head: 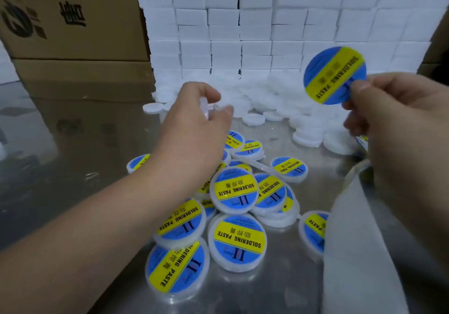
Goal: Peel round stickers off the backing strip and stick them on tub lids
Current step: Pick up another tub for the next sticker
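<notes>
Pinching round blue-and-yellow sticker (334, 75) at 2 o'clock: right hand (388, 109), thumb and fingers closed on its edge. At 12, left hand (194, 129), fingers curled round blurred white plastic lid (203, 107). Labelled lids (237, 236) piled at 6.

The left hand (192, 124) is holding a white object (204, 107) too blurred to name. The right hand (384, 114) is covering the round sticker (328, 75) at its lower edge. Below the right hand, the blurred backing strip (352, 241) is running off the bottom edge. Beneath the left hand, labelled lids (139, 163) are lying partly hidden.
</notes>
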Demonstrator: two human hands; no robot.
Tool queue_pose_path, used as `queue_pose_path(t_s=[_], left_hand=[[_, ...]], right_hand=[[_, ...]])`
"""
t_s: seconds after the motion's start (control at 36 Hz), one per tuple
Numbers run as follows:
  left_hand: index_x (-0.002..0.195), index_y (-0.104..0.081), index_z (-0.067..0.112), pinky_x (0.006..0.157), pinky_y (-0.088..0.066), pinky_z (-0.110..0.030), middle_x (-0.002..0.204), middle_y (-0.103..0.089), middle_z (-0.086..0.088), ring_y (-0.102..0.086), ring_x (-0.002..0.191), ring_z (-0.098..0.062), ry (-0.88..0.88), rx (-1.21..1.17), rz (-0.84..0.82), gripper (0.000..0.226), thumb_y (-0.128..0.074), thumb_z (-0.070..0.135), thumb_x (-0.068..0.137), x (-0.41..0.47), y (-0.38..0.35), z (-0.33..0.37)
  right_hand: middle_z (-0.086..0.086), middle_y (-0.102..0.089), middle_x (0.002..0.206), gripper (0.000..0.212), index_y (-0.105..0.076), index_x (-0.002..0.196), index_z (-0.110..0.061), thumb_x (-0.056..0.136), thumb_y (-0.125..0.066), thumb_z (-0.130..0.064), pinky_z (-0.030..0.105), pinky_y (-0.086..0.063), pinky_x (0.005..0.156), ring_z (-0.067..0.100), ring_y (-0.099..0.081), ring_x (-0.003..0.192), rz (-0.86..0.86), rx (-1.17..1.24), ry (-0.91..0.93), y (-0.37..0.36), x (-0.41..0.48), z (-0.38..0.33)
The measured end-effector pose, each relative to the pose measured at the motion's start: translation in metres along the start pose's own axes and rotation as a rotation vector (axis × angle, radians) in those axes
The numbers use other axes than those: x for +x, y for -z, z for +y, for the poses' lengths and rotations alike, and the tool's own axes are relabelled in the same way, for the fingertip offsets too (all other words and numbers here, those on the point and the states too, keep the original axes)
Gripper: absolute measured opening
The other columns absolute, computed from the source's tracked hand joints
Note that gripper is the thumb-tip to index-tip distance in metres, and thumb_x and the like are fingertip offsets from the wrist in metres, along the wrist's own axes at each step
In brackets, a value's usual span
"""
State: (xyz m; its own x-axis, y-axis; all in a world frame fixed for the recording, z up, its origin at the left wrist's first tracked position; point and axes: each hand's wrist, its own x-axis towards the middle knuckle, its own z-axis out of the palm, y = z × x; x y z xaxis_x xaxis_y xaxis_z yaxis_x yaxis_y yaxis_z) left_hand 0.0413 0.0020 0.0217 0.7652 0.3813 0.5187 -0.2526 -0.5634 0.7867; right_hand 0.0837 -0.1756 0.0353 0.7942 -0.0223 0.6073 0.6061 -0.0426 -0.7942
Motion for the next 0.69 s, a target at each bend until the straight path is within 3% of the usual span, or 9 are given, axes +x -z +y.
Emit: queue_pose_path(t_s=[0.08, 0.19, 0.39, 0.47, 0.69], left_hand=[[0.097, -0.053, 0.034, 0.082, -0.053, -0.026, 0.103, -0.064, 0.014, -0.067, 0.088, -0.007, 0.128, -0.455, -0.048, 0.014, -0.041, 0.027, 0.097, 0.0, -0.001, 0.006], [0.098, -0.064, 0.033, 0.069, -0.058, -0.032, 0.107, -0.069, 0.001, -0.07, 0.086, -0.018, 0.111, -0.556, -0.19, 0.021, -0.043, 0.029, 0.095, -0.006, -0.003, 0.008], [0.094, -0.064, 0.021, 0.066, -0.057, -0.04, 0.092, -0.071, -0.013, -0.068, 0.077, -0.025, 0.257, -0.846, -0.397, 0.021, -0.043, 0.021, 0.091, -0.007, -0.004, 0.007], [0.092, -0.061, 0.015, 0.068, -0.056, -0.041, 0.085, -0.071, -0.014, -0.069, 0.075, -0.025, 0.277, -0.933, -0.48, 0.028, -0.049, 0.028, 0.071, -0.008, -0.003, 0.007], [0.09, -0.061, 0.017, 0.069, -0.057, -0.037, 0.079, -0.069, -0.005, -0.068, 0.069, -0.021, 0.236, -0.917, -0.54, 0.03, -0.051, 0.032, 0.067, -0.015, -0.007, 0.007]], right_hand=[[-0.014, -0.059, 0.05, 0.013, -0.068, 0.065, -0.03, 0.077, -0.062, -0.027, 0.006, -0.035, 0.045, -0.004, -0.049, 0.046, -0.166, -0.067, 0.05, -0.005, -0.009, -0.002], [-0.007, -0.066, 0.061, 0.012, -0.067, 0.07, -0.039, 0.073, -0.071, -0.028, 0.01, -0.043, 0.051, -0.004, -0.053, 0.05, -0.477, -0.121, 0.048, -0.012, -0.021, -0.003], [-0.011, -0.068, 0.061, 0.016, -0.068, 0.067, -0.049, 0.064, -0.059, -0.036, 0.01, -0.045, 0.051, -0.005, -0.055, 0.051, -0.478, -0.133, -0.006, -0.011, -0.018, -0.003], [-0.018, -0.066, 0.056, 0.019, -0.068, 0.067, -0.051, 0.064, -0.059, -0.034, 0.005, -0.042, 0.05, -0.008, -0.057, 0.051, -0.505, -0.101, -0.015, -0.012, -0.019, -0.004], [-0.017, -0.067, 0.058, 0.018, -0.067, 0.073, -0.046, 0.065, -0.058, -0.034, 0.006, -0.042, 0.049, -0.008, -0.057, 0.05, -0.523, -0.101, -0.032, -0.012, -0.019, -0.003]])
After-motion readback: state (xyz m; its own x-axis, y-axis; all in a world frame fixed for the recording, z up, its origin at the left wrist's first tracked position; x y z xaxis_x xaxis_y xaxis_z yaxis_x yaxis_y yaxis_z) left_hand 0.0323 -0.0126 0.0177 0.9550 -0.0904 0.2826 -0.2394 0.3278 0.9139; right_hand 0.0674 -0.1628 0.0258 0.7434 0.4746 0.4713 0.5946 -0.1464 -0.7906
